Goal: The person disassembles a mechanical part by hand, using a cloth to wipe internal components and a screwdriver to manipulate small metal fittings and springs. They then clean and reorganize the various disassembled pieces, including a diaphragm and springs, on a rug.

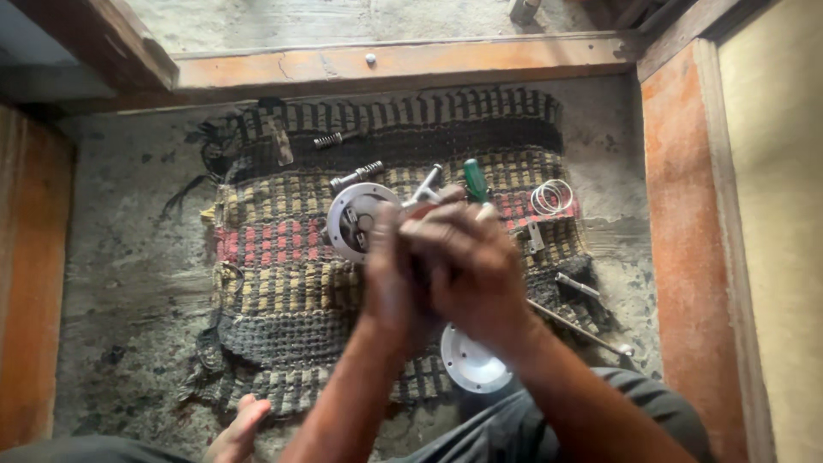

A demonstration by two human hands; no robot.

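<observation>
a round grey metal flange plate [353, 221], ringed with holes and carrying a t-shaped stem, is being held above the striped woven mat [283, 283]. it is being gripped by the left hand [390, 274] and right hand [471, 266], both blurred, beside a green-handled screwdriver [474, 178].

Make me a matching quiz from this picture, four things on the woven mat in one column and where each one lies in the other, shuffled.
Things:
1. green-handled screwdriver
2. coil of wire rings
3. round metal cover
4. dark spring

Places:
A. near the mat's top edge
B. below the right hand, by the knee
C. right side of the mat
D. sticking up just above the hands

Pairs: 1-D, 2-C, 3-B, 4-A
</observation>
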